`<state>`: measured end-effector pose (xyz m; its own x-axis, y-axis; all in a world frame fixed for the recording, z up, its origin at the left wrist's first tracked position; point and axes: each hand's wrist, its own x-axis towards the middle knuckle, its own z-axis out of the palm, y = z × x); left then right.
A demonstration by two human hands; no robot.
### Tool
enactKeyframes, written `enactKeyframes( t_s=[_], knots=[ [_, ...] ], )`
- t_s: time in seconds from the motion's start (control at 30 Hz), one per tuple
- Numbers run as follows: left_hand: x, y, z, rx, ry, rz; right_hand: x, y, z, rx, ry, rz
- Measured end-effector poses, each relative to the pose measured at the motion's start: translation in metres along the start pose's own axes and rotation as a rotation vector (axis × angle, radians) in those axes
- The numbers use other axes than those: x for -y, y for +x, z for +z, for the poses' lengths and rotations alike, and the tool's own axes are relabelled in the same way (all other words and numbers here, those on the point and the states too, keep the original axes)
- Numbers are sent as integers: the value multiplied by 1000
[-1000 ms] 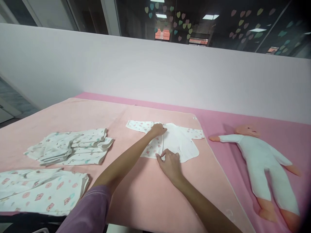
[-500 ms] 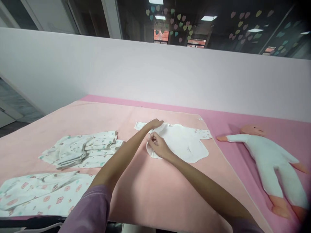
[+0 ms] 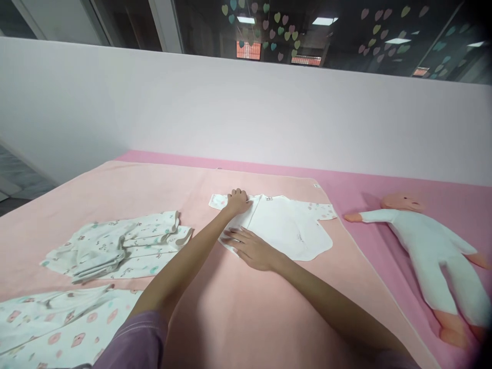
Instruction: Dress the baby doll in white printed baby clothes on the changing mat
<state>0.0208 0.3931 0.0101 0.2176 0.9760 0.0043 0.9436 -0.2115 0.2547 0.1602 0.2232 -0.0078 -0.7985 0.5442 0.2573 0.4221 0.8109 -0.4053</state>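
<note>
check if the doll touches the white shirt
Apart: the head view shows a narrow gap of pink between the white shirt and the doll.

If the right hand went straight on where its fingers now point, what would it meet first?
Beyond the shirt under it, the right hand would probably meet the left forearm first; that forearm's height is unclear, so the hand might pass underneath.

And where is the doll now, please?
The doll lies at the right of the head view, on the darker pink surface, right of the peach blanket and white shirt.
</note>
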Motion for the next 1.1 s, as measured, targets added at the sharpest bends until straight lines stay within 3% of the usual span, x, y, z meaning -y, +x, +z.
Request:
enactKeyframes(
  t_s=[0.13,0.23,0.33,0.47,0.6,0.73,0.83,0.93,1.0,1.1],
  knots=[
    [-4,3,11,-136,10,9,-3,2,2,27,-37,-12],
    [-7,-1,23,-287,18,206,-7,1,5,11,-59,-18],
    [-7,-1,35,-219,14,393,-10,1,10,-11,-79,-38],
    [-7,4,45,-84,42,364,-14,2,13,-42,-100,-56],
    [-15,3,42,-108,91,343,-11,5,9,-46,-112,-34],
    [-34,-6,32,-177,150,311,10,-6,8,-48,-177,-34],
    [-49,-15,24,-188,215,347,34,-36,6,-46,-242,-91],
    [-62,-31,22,-235,246,459,49,-87,-16,-57,-267,-141],
    [-76,-44,26,-282,244,483,43,-131,-46,-81,-285,-69],
    [-117,-58,38,-318,190,483,6,-210,-112,-227,-371,233]
  ],
)
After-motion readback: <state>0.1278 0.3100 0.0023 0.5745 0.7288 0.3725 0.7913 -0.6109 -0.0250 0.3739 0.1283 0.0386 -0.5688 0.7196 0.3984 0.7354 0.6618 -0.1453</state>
